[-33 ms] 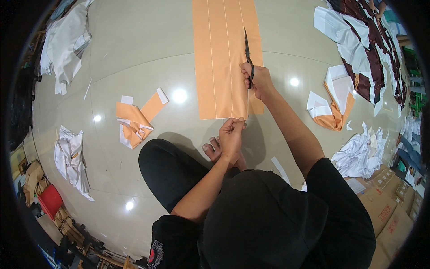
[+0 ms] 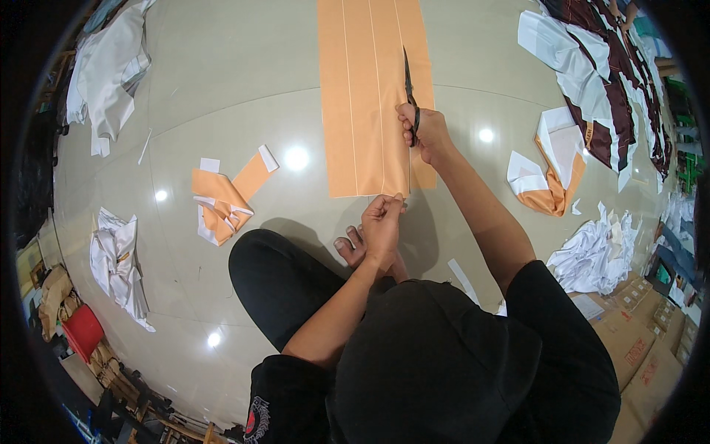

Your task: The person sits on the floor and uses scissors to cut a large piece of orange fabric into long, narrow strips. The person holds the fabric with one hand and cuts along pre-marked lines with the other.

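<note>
A long orange cloth (image 2: 355,118) with thin white lengthwise lines lies on the floor in front of me. My right hand (image 2: 427,133) is closed round the handles of black scissors (image 2: 408,78), whose blades point away from me along the cloth's right side. Below the scissors a slit runs to the near edge, with a narrow strip (image 2: 424,174) lying to its right. At that near edge, just left of the slit, my left hand (image 2: 381,222) pinches the cloth between thumb and fingers.
Left of me lie a folded orange-and-white cloth (image 2: 222,203) and white bundles (image 2: 118,263). To the right are another orange-and-white piece (image 2: 551,181), crumpled white cloth (image 2: 595,251), maroon-and-white cloth (image 2: 606,96) and cardboard boxes (image 2: 629,340). A white strip (image 2: 464,280) lies near my right arm.
</note>
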The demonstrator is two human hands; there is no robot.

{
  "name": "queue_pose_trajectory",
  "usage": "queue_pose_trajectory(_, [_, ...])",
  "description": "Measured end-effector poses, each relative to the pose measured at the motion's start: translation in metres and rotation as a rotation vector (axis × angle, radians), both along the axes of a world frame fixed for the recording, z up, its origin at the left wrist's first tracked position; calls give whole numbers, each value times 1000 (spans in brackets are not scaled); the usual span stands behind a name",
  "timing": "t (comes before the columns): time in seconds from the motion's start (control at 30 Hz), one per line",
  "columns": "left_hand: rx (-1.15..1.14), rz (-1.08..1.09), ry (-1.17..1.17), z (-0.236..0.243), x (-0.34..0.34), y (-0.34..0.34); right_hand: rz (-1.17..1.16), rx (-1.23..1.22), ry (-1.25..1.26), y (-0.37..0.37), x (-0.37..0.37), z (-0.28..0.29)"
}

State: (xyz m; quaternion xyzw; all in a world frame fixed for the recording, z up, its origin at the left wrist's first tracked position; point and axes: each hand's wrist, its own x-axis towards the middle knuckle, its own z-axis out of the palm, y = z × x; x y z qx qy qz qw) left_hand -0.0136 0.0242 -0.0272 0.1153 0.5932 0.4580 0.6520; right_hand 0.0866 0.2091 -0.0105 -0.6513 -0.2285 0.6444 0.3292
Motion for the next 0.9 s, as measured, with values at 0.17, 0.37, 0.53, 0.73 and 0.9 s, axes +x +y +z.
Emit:
queue_pose_trajectory(0.17, [-4, -8, 6, 0, 0, 1, 3, -2, 0, 0, 1, 0])
queue_pose_trajectory(0.37, [-8, -9, -6, 1, 0, 1, -1, 5, 7, 0, 2, -3])
queue_pose_trajectory(0.53, [-10, -13, -3, 1, -1, 1, 4, 7, 2, 0, 1, -2])
queue_pose_trajectory(0.73, [-18, -20, -8, 1, -1, 1, 7, 16, -3, -1, 3, -5])
queue_pose_trajectory(0.9, [-18, -13, -6, 0, -2, 0, -10, 4, 2, 2, 0, 1])
